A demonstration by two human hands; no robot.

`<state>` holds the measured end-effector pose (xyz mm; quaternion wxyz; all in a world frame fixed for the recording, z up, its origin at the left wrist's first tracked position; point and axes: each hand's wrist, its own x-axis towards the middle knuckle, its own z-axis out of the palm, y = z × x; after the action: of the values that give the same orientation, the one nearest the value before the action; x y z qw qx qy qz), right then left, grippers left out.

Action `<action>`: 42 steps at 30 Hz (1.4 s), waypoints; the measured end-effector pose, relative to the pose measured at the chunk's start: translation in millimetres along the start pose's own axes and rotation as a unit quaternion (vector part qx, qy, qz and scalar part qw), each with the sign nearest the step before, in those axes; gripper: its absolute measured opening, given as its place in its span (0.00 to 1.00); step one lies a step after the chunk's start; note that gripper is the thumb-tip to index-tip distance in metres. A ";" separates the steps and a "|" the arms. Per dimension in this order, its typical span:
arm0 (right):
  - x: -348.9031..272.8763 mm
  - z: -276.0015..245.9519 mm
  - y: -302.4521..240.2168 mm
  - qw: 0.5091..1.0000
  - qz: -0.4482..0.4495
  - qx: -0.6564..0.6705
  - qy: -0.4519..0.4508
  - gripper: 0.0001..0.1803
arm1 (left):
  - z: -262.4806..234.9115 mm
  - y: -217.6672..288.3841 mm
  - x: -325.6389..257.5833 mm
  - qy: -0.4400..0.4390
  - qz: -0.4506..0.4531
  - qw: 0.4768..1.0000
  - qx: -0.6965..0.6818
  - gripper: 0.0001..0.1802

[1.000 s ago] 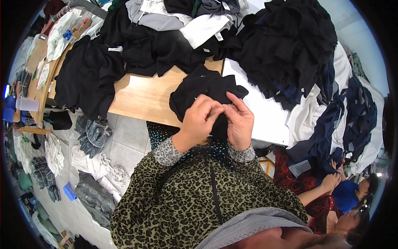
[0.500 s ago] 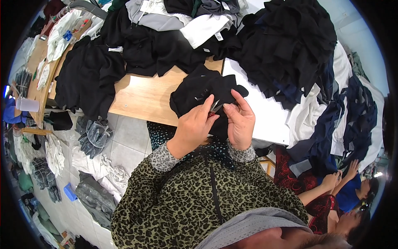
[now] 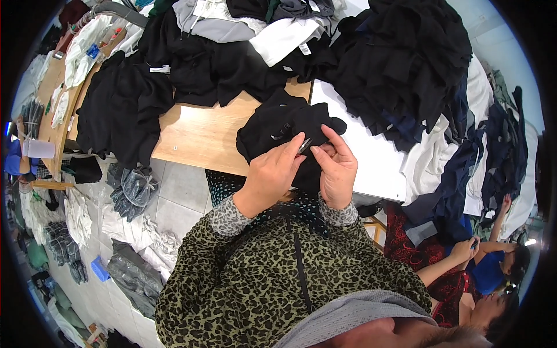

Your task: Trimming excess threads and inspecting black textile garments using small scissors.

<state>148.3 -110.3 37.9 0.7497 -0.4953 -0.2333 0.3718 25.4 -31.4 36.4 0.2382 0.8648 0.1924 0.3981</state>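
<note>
A black garment lies bunched at the front edge of the table, with small pale marks on it. My left hand is over its near side, closed on small thread snips. Their dark blades point up and right from between thumb and forefinger, and the handles are hidden in the palm. Facing it, my right hand pinches the black cloth with thumb and curled fingers, its forefinger extended. The snips' tips are close to the right thumb. Whether a thread lies between them is too small to tell.
Black garments are heaped along the back, and a taller black pile stands at right. Navy and white clothes hang over the right side. The wooden tabletop meets a white one. Two people work at lower right.
The snips have turned slightly in my left hand, so their blades look darker and the red part no longer shows. My hands have barely moved. A co-worker's arm at right has lifted.
</note>
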 end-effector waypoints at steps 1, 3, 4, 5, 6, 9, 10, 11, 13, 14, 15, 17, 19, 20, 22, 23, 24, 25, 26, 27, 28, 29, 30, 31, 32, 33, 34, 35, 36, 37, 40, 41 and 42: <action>0.1 0.0 0.2 1.000 0.000 0.000 0.000 0.23 | 0.4 -0.3 0.4 0.001 0.004 1.000 0.000 0.26; 0.1 0.3 0.1 1.000 0.001 -0.008 0.001 0.23 | 0.4 -0.3 1.0 0.002 0.006 1.000 0.000 0.26; 0.3 0.5 0.2 1.000 0.001 -0.008 0.001 0.23 | 0.1 -0.2 1.2 0.004 0.007 1.000 0.001 0.25; 0.4 0.6 0.4 1.000 0.002 -0.010 0.002 0.23 | 0.1 -0.5 1.1 0.004 0.007 1.000 0.001 0.25; 0.5 0.4 0.7 1.000 0.003 -0.012 0.004 0.23 | 0.8 -1.1 0.6 0.007 0.011 1.000 0.001 0.25; 0.2 -0.7 1.9 1.000 0.002 -0.008 0.000 0.23 | -0.1 -1.6 1.3 0.014 0.013 1.000 -0.005 0.25; 0.2 -0.4 1.5 1.000 0.002 -0.008 0.001 0.23 | -1.1 -1.5 1.9 0.017 0.013 1.000 -0.012 0.25; 0.5 0.2 0.7 1.000 0.002 0.001 0.005 0.23 | -2.9 -0.9 1.8 0.017 0.013 1.000 -0.012 0.25; 1.0 0.7 -0.5 1.000 0.001 0.009 0.010 0.24 | -6.9 0.1 0.4 0.021 -0.106 0.993 -0.055 0.24; 1.3 0.1 -1.1 0.999 0.014 0.036 0.010 0.24 | -4.7 -3.2 -0.8 0.042 -0.123 0.986 -0.105 0.25; 1.6 -0.2 -1.8 0.998 0.026 0.063 0.011 0.24 | -4.8 -4.1 -1.6 0.042 -0.123 0.986 -0.105 0.25; 2.2 -0.2 -2.9 0.996 0.032 0.081 0.019 0.24 | -5.5 -5.3 -2.5 0.028 -0.192 0.963 -0.187 0.26; 3.2 0.2 -4.1 0.994 0.037 0.100 0.029 0.24 | -9.6 -1.8 -1.8 0.018 -0.228 0.949 -0.217 0.26; 3.8 0.9 -4.7 0.993 0.040 0.102 0.041 0.24 | -11.6 -0.1 -1.0 0.008 -0.262 0.933 -0.246 0.26; 3.9 1.2 -4.7 0.992 0.043 0.103 0.053 0.24 | -14.2 0.9 -0.4 -0.002 -0.276 0.926 -0.260 0.25; 3.9 0.9 -4.6 0.994 0.039 0.090 0.053 0.24 | -14.7 1.1 -0.4 -0.011 -0.289 0.918 -0.273 0.24; 4.1 1.0 -4.3 0.995 0.035 0.076 0.051 0.24 | -14.2 0.8 -0.5 -0.010 -0.289 0.918 -0.272 0.24; 4.0 1.0 -3.9 0.995 0.035 0.076 0.050 0.24 | -13.0 0.3 -0.6 -0.002 -0.283 0.917 -0.282 0.24; 3.7 1.0 -3.4 0.995 0.037 0.078 0.047 0.24 | -12.0 -0.4 -0.9 0.007 -0.278 0.915 -0.292 0.23; 3.4 0.8 -3.5 0.995 0.039 0.080 0.044 0.25 | -11.6 -1.4 -1.2 0.006 -0.278 0.915 -0.292 0.23; 3.1 0.3 -3.6 0.995 0.038 0.080 0.044 0.25 | -11.3 -2.7 -1.7 0.000 -0.280 0.910 -0.305 0.23; 2.9 -0.4 -3.7 0.995 0.039 0.078 0.041 0.25 | -11.3 -3.3 -1.9 -0.005 -0.283 0.905 -0.318 0.23; 2.6 -1.0 -3.5 0.996 0.040 0.075 0.038 0.25 | -10.4 -2.9 -1.9 -0.006 -0.283 0.905 -0.318 0.23; 2.4 -0.8 -3.6 0.996 0.040 0.075 0.039 0.25 | -9.1 -1.9 -1.8 -0.002 -0.283 0.896 -0.342 0.21; 2.3 0.0 -4.2 0.996 0.038 0.076 0.041 0.26 | -8.3 -1.3 -2.1 0.002 -0.283 0.887 -0.365 0.18; 2.2 1.0 -5.3 0.995 0.035 0.077 0.043 0.26 | -8.4 -1.2 -2.7 0.002 -0.283 0.887 -0.364 0.18; 1.8 1.7 -6.4 0.995 0.036 0.078 0.043 0.26 | -8.2 -1.4 -3.9 -0.009 -0.291 0.883 -0.369 0.16; 1.4 2.4 -7.4 0.996 0.033 0.074 0.039 0.25 | -8.0 -1.5 -4.7 -0.019 -0.298 0.878 -0.373 0.14; 0.8 2.8 -7.6 0.996 0.031 0.070 0.035 0.25 | -6.9 0.1 -4.6 0.006 -0.294 0.882 -0.368 0.08; 0.6 2.8 -7.4 0.996 0.031 0.071 0.034 0.25 | -5.3 1.9 -2.9 0.006 -0.294 0.882 -0.368 0.08; 0.3 2.7 -6.1 0.997 0.026 0.068 0.028 0.25 | -2.0 11.7 8.3 0.056 -0.134 0.968 -0.204 0.06; -0.1 3.2 -5.4 0.998 0.023 0.052 0.028 0.25 | 2.8 12.1 10.0 0.056 -0.133 0.968 -0.204 0.06; -0.5 3.8 -5.0 0.999 0.020 0.036 0.027 0.25 | 8.8 10.6 11.4 0.079 -0.097 0.976 -0.176 0.07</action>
<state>146.9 -109.7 44.0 0.7656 -0.4820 -0.1895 0.3817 40.7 -36.3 44.2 0.4082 0.7522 0.2203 0.4681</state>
